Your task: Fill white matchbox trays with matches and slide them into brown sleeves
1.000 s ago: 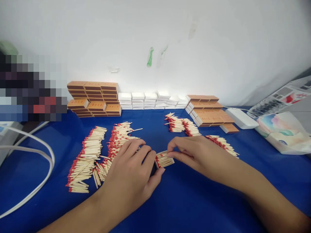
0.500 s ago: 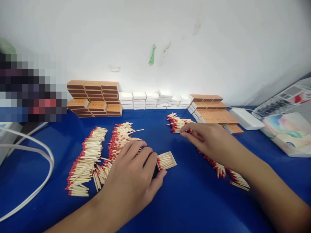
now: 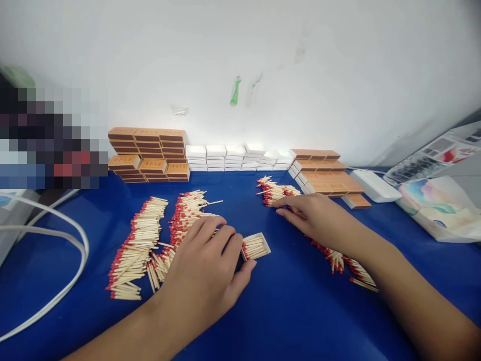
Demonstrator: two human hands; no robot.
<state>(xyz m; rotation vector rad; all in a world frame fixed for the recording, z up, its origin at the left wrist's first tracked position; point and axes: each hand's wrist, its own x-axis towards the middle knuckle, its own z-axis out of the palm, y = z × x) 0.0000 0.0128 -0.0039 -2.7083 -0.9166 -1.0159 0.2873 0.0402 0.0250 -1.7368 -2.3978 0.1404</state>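
My left hand (image 3: 206,260) curves its fingers and thumb around the left end of a small white matchbox tray (image 3: 266,242). Red-tipped matches (image 3: 254,246) lie side by side in that tray; its held end is hidden by my fingers. Under and beside the same hand spreads a heap of loose matches (image 3: 184,210). My right hand (image 3: 311,213) reaches to a smaller match pile (image 3: 272,191) at the back. Its index fingertip touches the pile's near edge, and the thumb sits a little apart below it, with no match visible between them.
Another row of matches (image 3: 141,240) lies at left, and more matches (image 3: 336,259) lie under my right forearm. Along the wall stand orange matchboxes (image 3: 146,145), white trays (image 3: 225,158) and further matchboxes (image 3: 326,180). White cables (image 3: 80,255) loop at left; a tissue pack (image 3: 439,208) lies at right.
My right hand has shifted slightly left and down along the pile's near edge, its index finger now against the matches. The left hand and tray stay nearly where they were; the view has tilted slightly.
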